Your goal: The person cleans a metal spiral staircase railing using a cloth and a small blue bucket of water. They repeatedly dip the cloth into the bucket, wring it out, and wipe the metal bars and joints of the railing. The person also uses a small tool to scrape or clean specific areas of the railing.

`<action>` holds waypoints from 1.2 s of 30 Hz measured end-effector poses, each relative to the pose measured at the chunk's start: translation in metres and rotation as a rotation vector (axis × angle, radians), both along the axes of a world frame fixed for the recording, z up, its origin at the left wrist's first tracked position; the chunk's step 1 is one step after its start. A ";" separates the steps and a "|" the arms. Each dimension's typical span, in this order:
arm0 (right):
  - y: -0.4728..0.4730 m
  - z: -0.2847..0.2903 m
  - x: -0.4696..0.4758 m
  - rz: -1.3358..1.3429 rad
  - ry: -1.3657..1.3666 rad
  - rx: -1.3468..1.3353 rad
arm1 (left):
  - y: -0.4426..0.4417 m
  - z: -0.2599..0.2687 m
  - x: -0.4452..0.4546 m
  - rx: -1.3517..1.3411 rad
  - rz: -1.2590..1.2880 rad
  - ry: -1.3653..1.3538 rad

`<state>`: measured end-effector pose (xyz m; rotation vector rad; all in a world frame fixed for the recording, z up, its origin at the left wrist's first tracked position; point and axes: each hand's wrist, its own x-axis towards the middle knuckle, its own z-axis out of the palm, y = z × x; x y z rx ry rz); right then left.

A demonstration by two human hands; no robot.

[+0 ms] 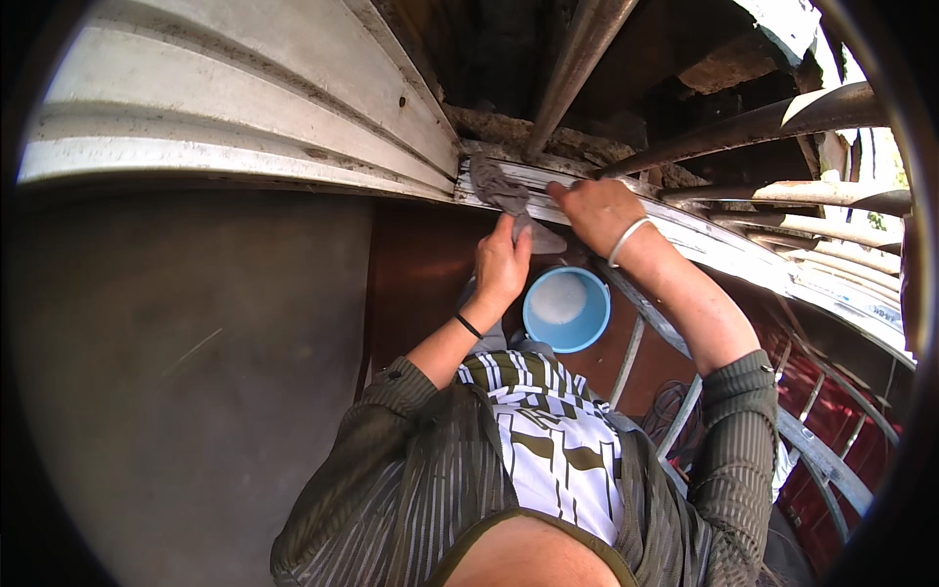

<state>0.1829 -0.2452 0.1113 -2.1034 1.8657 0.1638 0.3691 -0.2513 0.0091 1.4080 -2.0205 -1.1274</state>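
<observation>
A crumpled grey cloth [500,187] lies over the left end of a white metal window track [546,180], and its lower part hangs past the track's near edge. My left hand [503,265] pinches this hanging part between thumb and fingers. Just right of the cloth, my right hand [603,214] rests at the track, knuckles up and fingers curled under. Whether those fingers hold anything is hidden. Below both hands stands a light blue bucket [587,332] with whitish, cloudy liquid in it.
Rusty metal bars [741,136] run just beyond the track. A ribbed white metal frame [257,95] rises at the left, above a dark grey surface [191,352]. Right of the bucket are a metal ladder [671,334] and a coiled cable or hose [664,412].
</observation>
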 end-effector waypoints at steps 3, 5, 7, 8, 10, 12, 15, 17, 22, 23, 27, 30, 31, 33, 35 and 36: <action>-0.016 -0.018 0.019 -0.018 -0.055 -0.059 | -0.019 0.012 0.017 0.067 -0.006 0.021; -0.016 -0.013 0.019 -0.018 -0.097 -0.002 | -0.016 0.007 0.012 0.065 -0.010 0.075; 0.000 -0.011 0.019 -0.099 -0.081 0.031 | -0.008 0.019 0.007 -0.054 -0.067 0.011; 0.007 -0.008 0.018 -0.139 -0.083 0.070 | -0.006 0.022 0.006 -0.036 -0.114 0.050; 0.012 -0.014 0.024 -0.212 -0.075 0.071 | -0.007 0.016 0.010 -0.030 -0.109 0.018; -0.001 -0.013 0.045 -0.227 -0.098 0.033 | -0.014 0.003 0.022 0.012 -0.006 -0.017; -0.012 -0.010 0.047 -0.245 -0.105 0.030 | -0.033 0.008 0.030 0.008 0.016 0.019; -0.009 -0.007 0.044 -0.239 -0.103 0.034 | -0.020 0.014 0.018 0.063 -0.047 0.053; -0.011 0.003 0.042 -0.262 -0.046 0.101 | -0.019 0.004 0.021 -0.073 -0.051 0.082; -0.019 0.000 0.048 -0.245 -0.029 0.096 | -0.025 0.004 0.026 -0.056 -0.004 0.083; -0.023 -0.009 0.025 -0.109 -0.045 0.037 | -0.023 0.002 0.026 -0.019 -0.156 0.056; -0.003 0.013 -0.001 -0.006 -0.004 0.102 | -0.007 0.019 0.010 -0.109 -0.312 0.134; 0.003 0.018 -0.007 0.026 0.003 0.152 | 0.002 0.024 0.007 -0.081 -0.357 0.154; 0.015 0.015 -0.002 -0.013 0.020 0.165 | 0.015 0.009 0.008 0.021 -0.306 0.210; 0.017 0.005 0.011 -0.058 -0.003 0.114 | 0.019 0.003 0.010 0.071 -0.232 0.195; 0.011 0.007 0.021 -0.063 -0.040 0.075 | 0.015 0.009 0.012 0.050 -0.196 0.229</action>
